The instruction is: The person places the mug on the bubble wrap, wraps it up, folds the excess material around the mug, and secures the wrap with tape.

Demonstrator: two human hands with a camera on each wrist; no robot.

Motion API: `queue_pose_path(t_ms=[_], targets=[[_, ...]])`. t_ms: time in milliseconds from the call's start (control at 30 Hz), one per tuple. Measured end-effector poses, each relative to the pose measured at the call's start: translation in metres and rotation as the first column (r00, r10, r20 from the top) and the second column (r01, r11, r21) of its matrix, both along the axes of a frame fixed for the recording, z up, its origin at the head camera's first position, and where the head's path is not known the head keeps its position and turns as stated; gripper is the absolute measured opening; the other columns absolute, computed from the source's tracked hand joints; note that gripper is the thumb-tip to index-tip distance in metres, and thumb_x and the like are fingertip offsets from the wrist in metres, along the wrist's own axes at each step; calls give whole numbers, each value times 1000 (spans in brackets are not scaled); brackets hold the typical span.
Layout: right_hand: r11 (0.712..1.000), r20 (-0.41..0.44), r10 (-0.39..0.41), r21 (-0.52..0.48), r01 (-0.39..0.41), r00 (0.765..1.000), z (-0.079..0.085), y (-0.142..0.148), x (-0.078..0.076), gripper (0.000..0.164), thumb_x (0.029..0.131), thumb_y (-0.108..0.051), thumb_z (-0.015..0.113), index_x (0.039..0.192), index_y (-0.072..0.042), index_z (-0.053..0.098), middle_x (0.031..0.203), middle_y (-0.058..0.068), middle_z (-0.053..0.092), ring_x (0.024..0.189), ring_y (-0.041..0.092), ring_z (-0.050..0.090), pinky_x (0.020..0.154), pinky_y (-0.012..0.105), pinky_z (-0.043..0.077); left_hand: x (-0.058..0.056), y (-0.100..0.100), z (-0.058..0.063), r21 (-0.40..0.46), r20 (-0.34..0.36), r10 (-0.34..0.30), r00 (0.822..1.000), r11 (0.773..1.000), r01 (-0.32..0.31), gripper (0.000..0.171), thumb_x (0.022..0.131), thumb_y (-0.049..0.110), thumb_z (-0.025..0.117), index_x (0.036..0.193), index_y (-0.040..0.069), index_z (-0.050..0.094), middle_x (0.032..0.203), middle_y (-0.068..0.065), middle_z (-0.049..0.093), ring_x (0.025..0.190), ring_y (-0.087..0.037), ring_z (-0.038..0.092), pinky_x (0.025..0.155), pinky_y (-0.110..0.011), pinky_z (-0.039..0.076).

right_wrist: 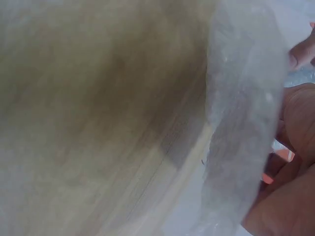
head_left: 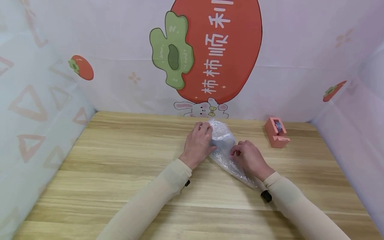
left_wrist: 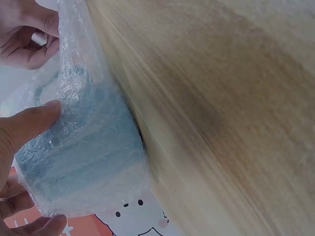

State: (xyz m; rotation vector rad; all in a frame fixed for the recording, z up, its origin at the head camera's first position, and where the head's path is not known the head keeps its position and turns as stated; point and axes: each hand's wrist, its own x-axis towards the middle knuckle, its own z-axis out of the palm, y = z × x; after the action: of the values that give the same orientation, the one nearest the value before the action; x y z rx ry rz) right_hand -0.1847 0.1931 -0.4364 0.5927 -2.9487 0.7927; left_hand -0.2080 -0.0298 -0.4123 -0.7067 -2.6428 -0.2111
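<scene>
A pale blue mug point(left_wrist: 91, 147), with a loop like a handle showing through, lies inside clear bubble wrap point(head_left: 221, 131) on the wooden table. My left hand point(head_left: 197, 144) holds the wrapped mug from its left side; in the left wrist view the thumb lies on the near face and the other fingers curl behind. At the wrap's right side, my right hand point(head_left: 249, 158) pinches the film between thumb and fingers. A loose tail of bubble wrap point(right_wrist: 241, 108) trails below that hand toward the table front.
A pink tape dispenser point(head_left: 277, 133) with a blue roll stands at the back right of the wooden table point(head_left: 120, 160). Printed cloth walls point(head_left: 126, 40) close in the back and both sides. A small black device point(head_left: 266, 196) sits at the right wrist.
</scene>
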Motion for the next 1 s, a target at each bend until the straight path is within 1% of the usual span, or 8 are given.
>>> queue_pose_path(t_ms=[167,233,300,400,533,667,767,1000], targets=[[997,-9,66,43,-66,998,-1,-2,8,9,89,-2,74,96,-8,73,78,-3,60,69,12,51,62,29,46,0,1,-1,-5,2,10,1000,1000,-10,68,74,45,90,122,2,67,126,-8,59,124,-28,52,86,-36,59],[989,-45,118,93,-113,992,-1,-2,14,13,90,-3,74,102,-7,72,83,-1,63,70,11,54,63,30,49,0,2,-1,-14,6,13,1000,1000,-13,68,75,45,90,122,2,67,126,-9,60,124,-29,53,87,-37,59],[973,-104,188,153,-171,977,1,-2,20,20,90,-6,76,109,-6,71,91,2,64,75,13,57,66,32,53,1,3,0,-23,9,16,1000,1000,-16,68,75,46,89,122,2,67,127,-9,60,124,-29,53,89,-36,58],[940,-202,288,247,-236,936,3,-3,28,29,89,-14,79,115,-4,71,102,8,62,86,19,58,70,35,56,1,3,0,-28,15,23,1000,999,-23,69,76,46,89,124,2,66,128,-9,59,125,-30,52,91,-36,57],[902,-241,347,351,-252,906,6,-6,34,43,91,-27,78,123,0,67,114,12,59,99,26,57,77,38,57,1,3,1,-27,14,26,1000,999,-25,70,76,47,88,125,2,66,128,-9,59,126,-30,52,92,-37,57],[873,-222,346,432,-226,912,5,-10,37,61,92,-37,75,134,4,59,127,18,56,111,32,57,80,46,57,1,3,1,-28,4,20,1000,999,-20,70,76,47,89,124,2,66,128,-10,60,125,-31,53,91,-38,58],[867,-204,327,452,-208,923,3,-12,37,69,91,-39,75,140,6,54,132,22,54,115,35,57,77,50,57,1,4,1,-32,-1,19,1000,999,-19,70,76,47,89,124,2,66,128,-10,60,125,-31,53,89,-38,58],[857,-172,302,481,-188,938,1,-17,31,68,86,-22,76,143,6,51,141,23,52,121,36,56,76,54,56,2,3,1,-60,-10,20,1000,998,-21,69,77,46,88,125,2,66,127,-10,60,125,-31,53,87,-37,59]])
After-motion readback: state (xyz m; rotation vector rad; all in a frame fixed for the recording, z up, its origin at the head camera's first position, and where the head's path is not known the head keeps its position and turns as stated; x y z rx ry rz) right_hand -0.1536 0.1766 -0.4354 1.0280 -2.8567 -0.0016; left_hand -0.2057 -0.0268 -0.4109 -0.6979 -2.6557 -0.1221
